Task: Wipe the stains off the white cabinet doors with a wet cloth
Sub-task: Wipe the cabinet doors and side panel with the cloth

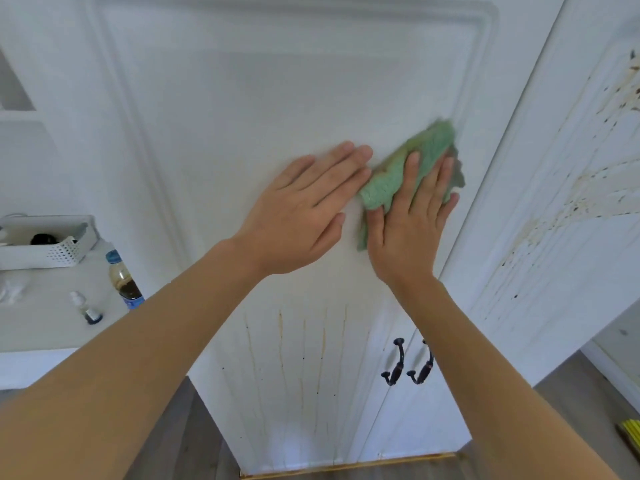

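A white cabinet door [263, 98] fills the middle of the head view. My right hand [408, 220] presses a green cloth [412, 164] flat against the door's right side, fingers straight over the cloth. My left hand [304, 209] lies flat on the door just left of the cloth, fingertips touching its edge. Brown drip streaks [301, 351] run down the door's lower panel. The neighbouring door [568, 188] on the right is heavily spattered with brown stains.
Two dark handles [408, 363] sit low where the doors meet. On the left, a grey counter [45, 317] holds a white perforated basket [52, 242], a bottle with dark liquid [124, 280] and a small dropper bottle [86, 308]. Wood floor [180, 441] lies below.
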